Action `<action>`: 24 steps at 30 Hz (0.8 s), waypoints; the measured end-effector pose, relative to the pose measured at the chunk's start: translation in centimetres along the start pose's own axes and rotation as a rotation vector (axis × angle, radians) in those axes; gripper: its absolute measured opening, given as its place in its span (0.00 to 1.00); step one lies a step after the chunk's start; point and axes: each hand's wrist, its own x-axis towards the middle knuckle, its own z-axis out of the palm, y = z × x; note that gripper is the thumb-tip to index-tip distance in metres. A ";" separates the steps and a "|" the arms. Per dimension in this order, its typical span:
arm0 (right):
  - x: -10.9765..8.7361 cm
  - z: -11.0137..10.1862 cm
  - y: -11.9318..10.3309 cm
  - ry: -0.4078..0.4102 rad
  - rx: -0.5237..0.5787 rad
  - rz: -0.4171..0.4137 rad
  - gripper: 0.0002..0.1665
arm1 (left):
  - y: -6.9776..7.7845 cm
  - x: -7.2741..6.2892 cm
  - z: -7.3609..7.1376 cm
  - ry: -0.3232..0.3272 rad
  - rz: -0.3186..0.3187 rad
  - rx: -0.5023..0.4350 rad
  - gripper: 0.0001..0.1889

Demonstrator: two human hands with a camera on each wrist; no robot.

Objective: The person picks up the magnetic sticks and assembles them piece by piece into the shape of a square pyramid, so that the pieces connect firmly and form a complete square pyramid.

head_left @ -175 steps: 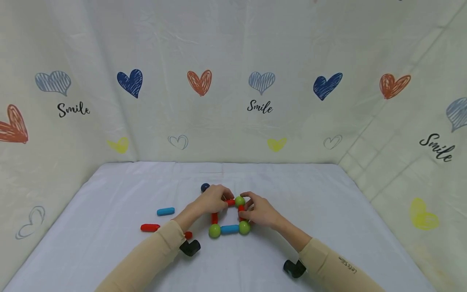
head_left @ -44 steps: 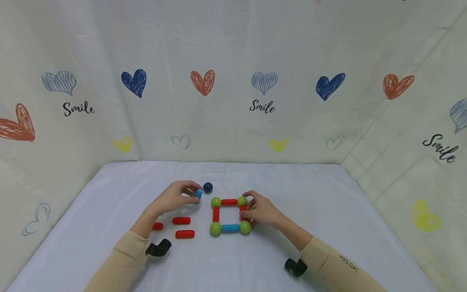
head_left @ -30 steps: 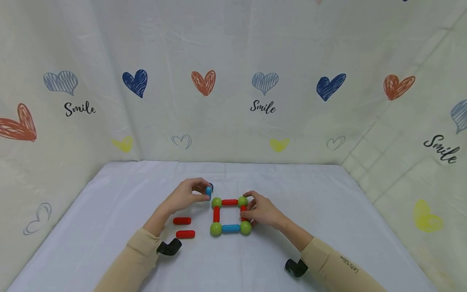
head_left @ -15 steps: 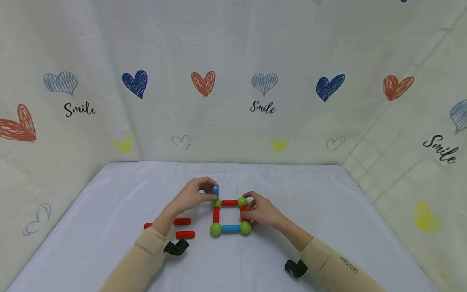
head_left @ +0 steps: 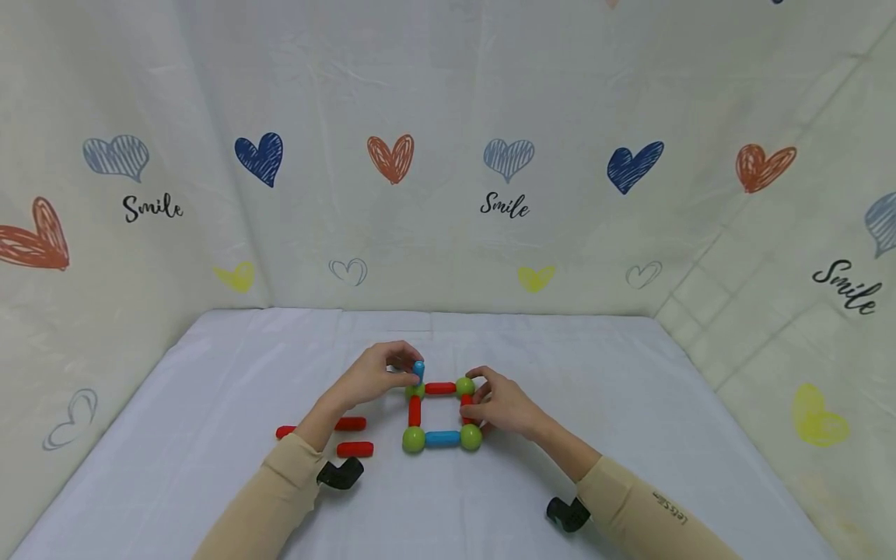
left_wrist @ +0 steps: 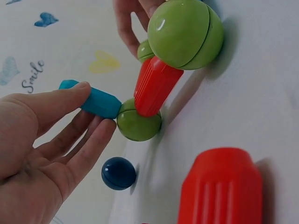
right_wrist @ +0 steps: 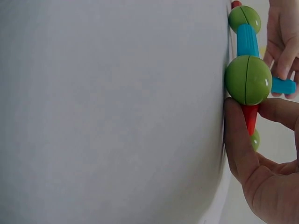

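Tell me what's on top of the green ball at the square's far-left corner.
A blue stick, pinched by the left hand, meets the top of the green ball. The patch of ball under the stick's end is covered and cannot be seen.

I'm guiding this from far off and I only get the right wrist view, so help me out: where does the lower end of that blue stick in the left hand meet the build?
Observer: The left hand has the blue stick against the far left green ball; the left wrist view shows them touching.
Operator: Okay. What runs from that ball toward the right?
Observer: A red stick, which links it to the far right green ball.
Operator: Is any ball lying loose?
Observer: Yes, a navy ball; the left wrist view shows it apart from the green ones.
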 end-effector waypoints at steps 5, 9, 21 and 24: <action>0.0 0.0 0.0 0.002 -0.001 0.000 0.35 | 0.0 -0.1 0.0 0.008 -0.003 0.004 0.15; 0.0 0.0 0.0 0.002 -0.002 -0.002 0.35 | -0.1 -0.1 -0.1 0.014 -0.006 -0.006 0.14; 0.1 -0.1 0.1 -0.001 -0.012 -0.002 0.33 | -0.1 -0.3 -0.2 0.012 0.001 -0.041 0.14; 0.3 -0.3 0.2 0.011 -0.028 -0.009 0.30 | -0.2 -0.3 -0.2 0.011 -0.001 -0.034 0.15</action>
